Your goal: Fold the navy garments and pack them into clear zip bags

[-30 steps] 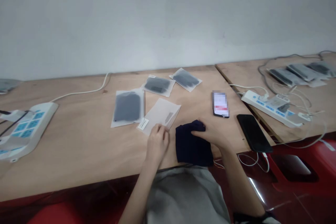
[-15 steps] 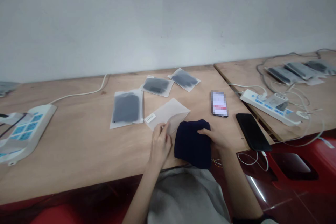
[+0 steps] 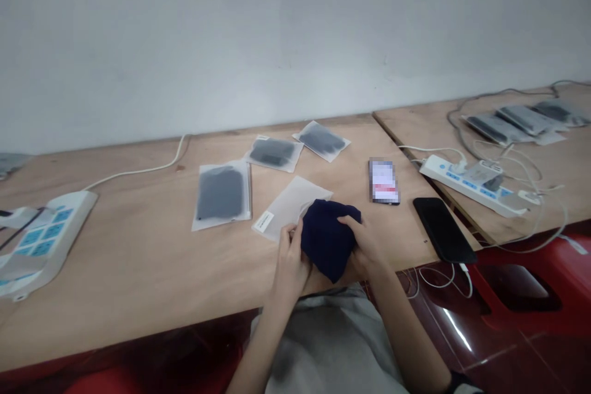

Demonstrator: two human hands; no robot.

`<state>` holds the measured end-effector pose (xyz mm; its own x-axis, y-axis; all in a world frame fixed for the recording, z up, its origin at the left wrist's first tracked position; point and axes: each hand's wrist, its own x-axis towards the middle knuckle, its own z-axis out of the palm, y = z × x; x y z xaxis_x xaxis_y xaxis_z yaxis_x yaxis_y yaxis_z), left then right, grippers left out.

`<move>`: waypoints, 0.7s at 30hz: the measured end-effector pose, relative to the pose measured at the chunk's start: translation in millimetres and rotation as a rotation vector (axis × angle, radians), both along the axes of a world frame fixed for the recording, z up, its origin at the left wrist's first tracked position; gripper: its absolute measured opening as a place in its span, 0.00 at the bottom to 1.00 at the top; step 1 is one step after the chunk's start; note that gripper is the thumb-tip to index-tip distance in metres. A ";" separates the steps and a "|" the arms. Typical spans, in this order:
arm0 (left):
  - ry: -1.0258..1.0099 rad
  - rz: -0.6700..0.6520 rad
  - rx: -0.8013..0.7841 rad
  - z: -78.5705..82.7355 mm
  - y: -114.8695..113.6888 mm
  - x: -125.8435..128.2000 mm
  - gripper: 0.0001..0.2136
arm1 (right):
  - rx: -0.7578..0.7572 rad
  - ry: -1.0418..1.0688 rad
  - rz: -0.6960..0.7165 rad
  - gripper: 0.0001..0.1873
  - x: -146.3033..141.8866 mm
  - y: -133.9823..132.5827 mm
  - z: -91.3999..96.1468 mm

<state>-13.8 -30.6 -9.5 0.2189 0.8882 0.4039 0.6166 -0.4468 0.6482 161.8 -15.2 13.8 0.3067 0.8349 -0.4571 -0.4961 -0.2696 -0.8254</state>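
Observation:
A folded dark blue cloth (image 3: 329, 237) is between my two hands at the table's front edge, one corner pointing down toward my lap. My right hand (image 3: 368, 247) grips its right side, thumb on top and fingers underneath. At its left edge, my left hand (image 3: 293, 255) is closed with thumb and fingertips against the cloth, close to the lip of a frosted plastic bag (image 3: 286, 206). That bag lies flat behind the cloth, with a white label (image 3: 263, 221) on its left corner. The cloth covers the bag's near right part.
Frosted bags with dark contents (image 3: 222, 192) lie behind and left. A lit phone (image 3: 384, 181) and a black phone (image 3: 443, 229) on a cable lie right. Power strips stand left (image 3: 50, 240) and right (image 3: 471, 184). A red stool (image 3: 563, 277) is below right.
My right hand has brought the cloth left and slightly up, turning it so a corner points down. My left hand has moved right to meet its edge. The bag has shifted slightly.

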 end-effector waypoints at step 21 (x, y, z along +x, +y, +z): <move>0.094 0.179 0.026 -8.7 -1.7 -2.4 0.20 | 0.084 -0.343 -0.026 0.22 -5.4 5.1 -31.9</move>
<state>-16.2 -32.3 -18.2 0.0966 0.9058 0.4126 0.7451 -0.3406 0.5734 156.4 -10.2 -18.1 0.4520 0.8552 -0.2536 -0.1921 -0.1843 -0.9639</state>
